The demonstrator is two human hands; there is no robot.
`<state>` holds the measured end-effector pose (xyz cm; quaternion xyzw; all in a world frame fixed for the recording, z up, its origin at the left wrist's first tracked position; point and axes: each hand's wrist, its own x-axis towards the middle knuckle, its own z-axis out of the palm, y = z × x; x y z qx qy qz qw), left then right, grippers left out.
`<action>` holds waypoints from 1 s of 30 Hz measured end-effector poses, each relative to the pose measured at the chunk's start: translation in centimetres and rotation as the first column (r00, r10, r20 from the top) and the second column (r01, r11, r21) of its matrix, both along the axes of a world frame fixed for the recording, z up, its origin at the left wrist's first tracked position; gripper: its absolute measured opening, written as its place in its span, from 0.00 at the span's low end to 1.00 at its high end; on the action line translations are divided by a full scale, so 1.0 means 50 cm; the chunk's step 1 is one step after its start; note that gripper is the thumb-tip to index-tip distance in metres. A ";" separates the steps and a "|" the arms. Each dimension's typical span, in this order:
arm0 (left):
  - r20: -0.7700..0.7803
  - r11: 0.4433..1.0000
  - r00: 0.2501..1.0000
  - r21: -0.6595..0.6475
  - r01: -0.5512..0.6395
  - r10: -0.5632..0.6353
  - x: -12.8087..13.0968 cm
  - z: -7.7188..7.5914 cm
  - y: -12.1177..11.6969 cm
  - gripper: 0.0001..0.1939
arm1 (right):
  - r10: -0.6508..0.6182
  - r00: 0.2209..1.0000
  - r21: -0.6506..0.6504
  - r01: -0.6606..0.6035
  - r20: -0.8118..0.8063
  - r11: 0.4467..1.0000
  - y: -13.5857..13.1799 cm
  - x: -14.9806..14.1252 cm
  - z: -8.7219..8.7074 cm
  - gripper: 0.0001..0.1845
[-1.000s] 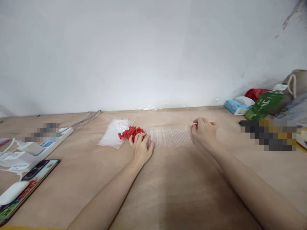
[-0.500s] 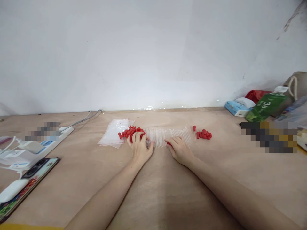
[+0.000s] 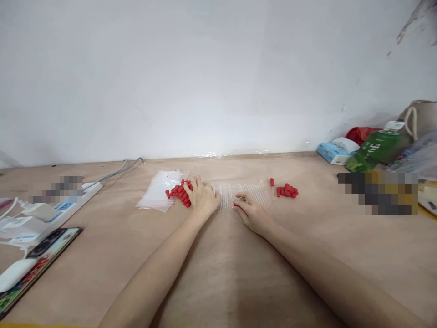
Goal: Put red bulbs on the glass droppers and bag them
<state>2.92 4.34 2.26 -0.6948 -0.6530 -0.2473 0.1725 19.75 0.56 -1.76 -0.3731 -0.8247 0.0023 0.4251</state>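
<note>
Red bulbs (image 3: 180, 195) lie in a pile in the head view, partly on the clear bags (image 3: 153, 191) at the left. The left hand (image 3: 204, 199) is between the pile and the row of clear tubes (image 3: 226, 197), its fingers spread wide. The right hand (image 3: 253, 214) is over the tubes, finger and thumb pinching one red bulb (image 3: 236, 204). Past the row, a capped tube (image 3: 272, 182) lies beside a smaller red heap (image 3: 287, 191).

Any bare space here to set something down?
Yes: bare tabletop shows between the phone and the left arm, and between the small red pile and the blue packet. It's crowded in the middle, where plastic bags, red bulbs, clear tubes, the left hand and the right hand sit together.
</note>
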 end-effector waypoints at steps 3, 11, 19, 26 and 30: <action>-0.057 0.999 0.998 -0.035 -0.024 0.022 0.011 0.011 0.003 0.10 | -0.008 1.000 0.022 0.008 0.003 1.000 0.003 0.001 -0.003 0.11; -0.095 0.984 0.994 -0.160 -0.077 0.062 0.025 0.014 0.016 0.10 | -0.051 0.998 0.049 0.049 0.043 0.998 0.001 0.003 0.001 0.11; -0.078 0.982 0.979 0.001 0.189 -0.188 -0.011 0.021 -0.040 0.10 | -0.152 0.988 -0.045 0.150 -0.031 0.988 -0.004 0.009 0.012 0.11; -0.016 0.858 0.858 0.018 0.513 -0.513 -0.065 -0.028 -0.089 0.13 | -0.012 0.997 -0.069 0.007 -0.080 0.998 -0.001 0.008 0.011 0.10; -0.034 0.852 0.853 0.031 0.522 -0.521 -0.071 -0.038 -0.088 0.13 | 0.016 0.998 -0.055 -0.019 -0.062 0.998 -0.004 0.007 0.014 0.10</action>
